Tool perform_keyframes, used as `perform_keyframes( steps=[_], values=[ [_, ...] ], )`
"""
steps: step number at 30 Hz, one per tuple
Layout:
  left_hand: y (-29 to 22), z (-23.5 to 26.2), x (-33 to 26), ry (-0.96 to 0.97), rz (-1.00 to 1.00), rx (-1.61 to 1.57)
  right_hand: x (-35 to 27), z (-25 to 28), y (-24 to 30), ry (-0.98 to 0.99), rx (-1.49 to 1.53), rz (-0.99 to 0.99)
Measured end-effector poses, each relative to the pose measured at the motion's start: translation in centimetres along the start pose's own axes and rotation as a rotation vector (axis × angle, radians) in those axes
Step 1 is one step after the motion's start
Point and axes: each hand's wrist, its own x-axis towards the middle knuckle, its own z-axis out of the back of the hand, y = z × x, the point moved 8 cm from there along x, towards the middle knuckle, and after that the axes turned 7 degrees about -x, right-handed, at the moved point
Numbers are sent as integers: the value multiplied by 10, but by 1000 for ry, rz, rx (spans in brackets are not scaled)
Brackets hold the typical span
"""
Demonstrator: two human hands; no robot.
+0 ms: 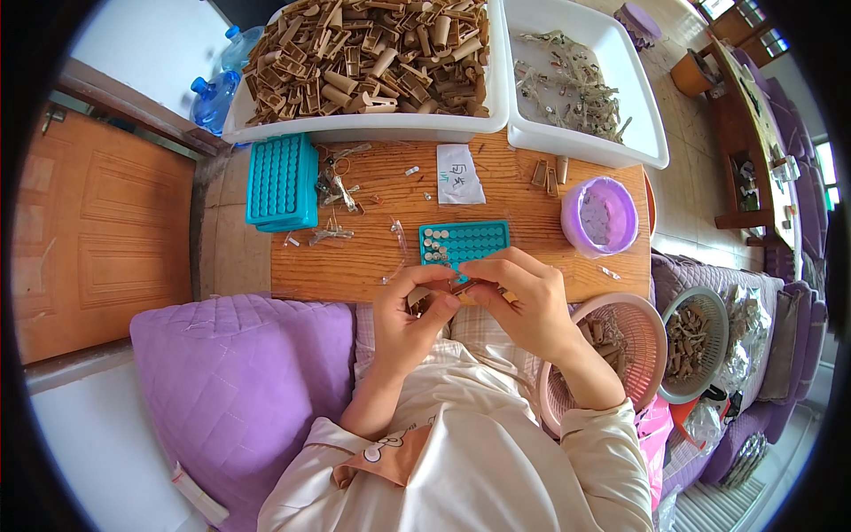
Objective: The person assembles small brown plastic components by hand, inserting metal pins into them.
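Note:
My left hand (408,315) and my right hand (525,285) meet at the table's near edge, fingertips pinched close together. Between them is a small brown plastic part (462,285), mostly hidden by the fingers; it resembles the loose casings on the table. Just beyond my fingertips lies a teal tray (483,235) with rows of round hollows. Several silvery round discs, like button cells (435,236), sit in its left side. To the left, thin wires with clear parts (341,191) lie loose on the wood.
A white bin (372,127) full of brown casings and another white bin (581,146) with tangled wires stand at the back. Teal trays (282,182) are stacked left. A purple tub (576,226), paper (460,175), pink basket (654,337) and grey basket (716,319) are around.

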Motion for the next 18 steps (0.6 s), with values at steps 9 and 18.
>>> perform_keyframes(
  steps=[9,18],
  values=[
    [12,1,0,106,89,-500,-6,-5,-3,-20,43,-68],
    [7,-8,-11,74,-34,-480,-19,-9,0,-239,197,-190]
  ],
)
